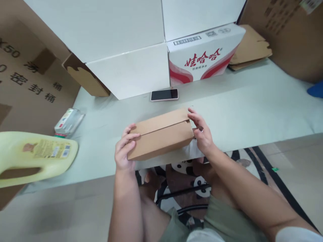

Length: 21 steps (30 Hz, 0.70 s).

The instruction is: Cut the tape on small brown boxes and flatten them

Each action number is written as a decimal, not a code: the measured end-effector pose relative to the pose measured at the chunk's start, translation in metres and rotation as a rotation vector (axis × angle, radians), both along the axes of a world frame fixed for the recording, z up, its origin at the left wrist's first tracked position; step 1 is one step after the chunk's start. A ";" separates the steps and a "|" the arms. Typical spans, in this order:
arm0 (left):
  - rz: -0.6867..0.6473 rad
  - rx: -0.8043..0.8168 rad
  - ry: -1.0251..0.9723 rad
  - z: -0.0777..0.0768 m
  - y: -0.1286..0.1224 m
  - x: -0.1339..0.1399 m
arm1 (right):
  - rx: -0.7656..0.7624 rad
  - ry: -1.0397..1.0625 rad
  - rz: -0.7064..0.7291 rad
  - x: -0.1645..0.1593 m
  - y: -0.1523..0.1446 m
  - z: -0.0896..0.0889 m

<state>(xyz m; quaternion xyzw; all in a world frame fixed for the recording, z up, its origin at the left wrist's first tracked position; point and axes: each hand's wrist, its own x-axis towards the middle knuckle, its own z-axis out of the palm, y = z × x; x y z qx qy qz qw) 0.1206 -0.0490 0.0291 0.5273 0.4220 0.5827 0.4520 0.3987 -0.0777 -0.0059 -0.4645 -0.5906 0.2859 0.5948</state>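
A small brown cardboard box (161, 137) is tilted between my two hands near the table's front edge. Its lid flap lies over the top, with a thin gap along the edge. My left hand (125, 147) grips the left end, fingers wrapped on the top and side. At the right end, my right hand (201, 131) has its fingertips on the upper corner and its thumb by the side. The box's underside and inside are hidden from me.
Behind the box lies a phone (164, 95), in front of stacked white boxes (128, 70) and a red-and-white water carton (202, 60). To the left are a yellow jug (50, 151) and a clear bottle (69, 121). Flattened cardboard (249, 47) lies at the back right.
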 end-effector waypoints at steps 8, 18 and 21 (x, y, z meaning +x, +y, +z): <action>0.052 0.000 -0.051 0.003 0.008 0.007 | -0.507 -0.137 -0.499 0.044 -0.005 -0.005; 0.034 -0.009 -0.045 0.004 0.015 0.016 | -0.680 -0.376 0.400 0.002 -0.070 0.031; 0.033 -0.043 -0.047 0.006 0.017 0.014 | -0.601 -0.420 1.043 -0.063 -0.124 0.038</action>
